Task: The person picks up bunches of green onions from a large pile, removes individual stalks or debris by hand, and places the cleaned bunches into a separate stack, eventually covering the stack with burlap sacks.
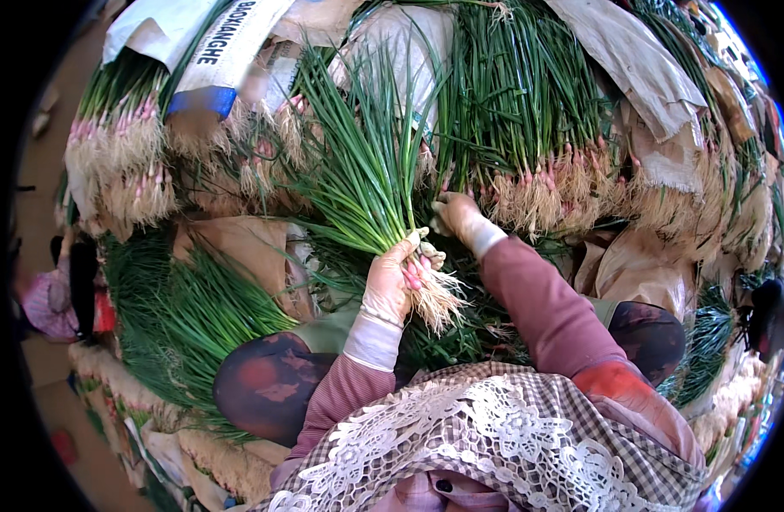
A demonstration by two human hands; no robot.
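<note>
Left hand (389,277) grasping onions (366,188) at bulbs (415,273)
Leaves (345,145) toward 11 o'clock of grip, roots (437,303) toward 5; right hand (458,217) at 1, hold cannot be told

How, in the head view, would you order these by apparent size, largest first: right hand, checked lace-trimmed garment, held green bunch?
1. Checked lace-trimmed garment
2. Held green bunch
3. Right hand

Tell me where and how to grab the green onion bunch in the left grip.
Best taken, I'd judge, around the lower stems just above the left grip, coming from the right: there the green onion bunch narrows, while its leaves fan out above and loose roots hang below.
</note>
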